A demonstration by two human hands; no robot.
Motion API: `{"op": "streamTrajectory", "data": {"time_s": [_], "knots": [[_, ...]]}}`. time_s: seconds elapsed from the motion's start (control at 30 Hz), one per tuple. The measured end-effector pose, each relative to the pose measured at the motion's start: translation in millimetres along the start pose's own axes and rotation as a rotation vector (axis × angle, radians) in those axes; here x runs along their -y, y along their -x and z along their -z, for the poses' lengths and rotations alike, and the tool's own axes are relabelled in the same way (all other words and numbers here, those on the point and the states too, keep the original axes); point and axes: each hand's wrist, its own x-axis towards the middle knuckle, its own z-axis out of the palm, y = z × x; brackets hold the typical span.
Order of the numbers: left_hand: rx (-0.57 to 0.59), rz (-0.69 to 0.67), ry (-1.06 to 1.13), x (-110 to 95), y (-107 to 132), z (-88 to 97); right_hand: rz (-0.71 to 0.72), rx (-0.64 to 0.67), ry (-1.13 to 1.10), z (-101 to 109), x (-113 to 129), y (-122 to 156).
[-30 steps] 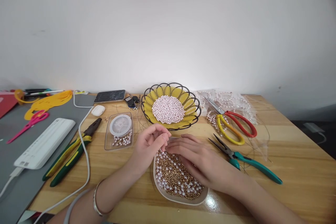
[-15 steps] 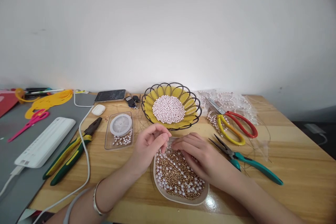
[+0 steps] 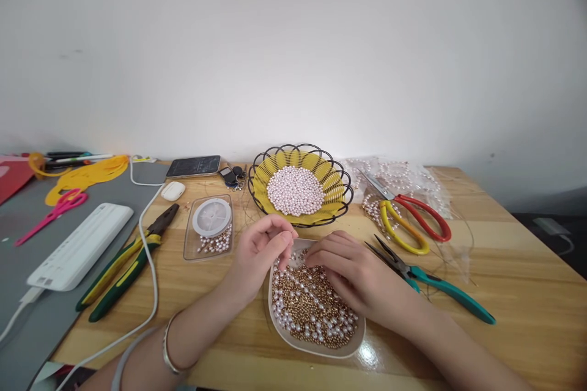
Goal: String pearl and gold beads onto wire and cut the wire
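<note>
A white dish [image 3: 321, 349] full of small gold and white pearl beads [image 3: 307, 311] sits on the wooden table in front of me. My left hand [image 3: 259, 253] hovers at the dish's far left rim with fingertips pinched together on something too small to make out. My right hand [image 3: 353, 275] reaches over the beads from the right, fingers curled and tips close to the left hand's tips. A bracelet circles my left wrist [image 3: 170, 348].
A yellow wire basket [image 3: 337, 186] of pale pearls stands behind the dish. Red and yellow scissors [image 3: 408, 220], teal pliers [image 3: 431, 281], green pliers [image 3: 123, 266], a clear box with a thread spool [image 3: 208, 226], a phone [image 3: 192, 166], a white power strip [image 3: 80, 247] and cable lie around.
My right hand has drawn slightly back and right across the beads. The left hand stays pinched in nearly the same spot.
</note>
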Motion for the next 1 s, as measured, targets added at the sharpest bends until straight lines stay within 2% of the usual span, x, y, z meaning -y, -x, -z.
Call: {"op": "streamTrajectory", "data": {"time_s": [0.2, 0.3, 0.43, 0.53, 0.67, 0.87, 1.0], "knots": [[0.081, 0.017, 0.059, -0.2, 1.4, 0.0, 0.103, 0.188, -0.106, 0.0, 9.6, -2.9], [0.091, 0.010, 0.079, -0.9, 1.7, 0.3, 0.060, 0.144, -0.046, -1.6, 8.8, -2.7], [0.076, 0.002, 0.082, -2.5, 1.5, -0.3, -0.024, -0.025, 0.044, -0.9, 2.1, 0.3], [0.076, 0.001, 0.073, -3.3, 1.5, -0.9, -0.059, -0.097, 0.033, 0.5, 0.5, 2.2], [0.088, -0.002, 0.049, -2.5, 1.6, 0.0, -0.060, -0.074, -0.015, 1.6, 3.8, 1.9], [0.087, 0.000, 0.030, -2.0, 1.9, 1.2, 0.048, 0.122, -0.136, -1.1, 6.2, -1.3], [0.078, 0.004, 0.082, -5.1, 1.5, -1.4, -0.021, 0.028, -0.034, -2.8, 1.5, 0.1]]}}
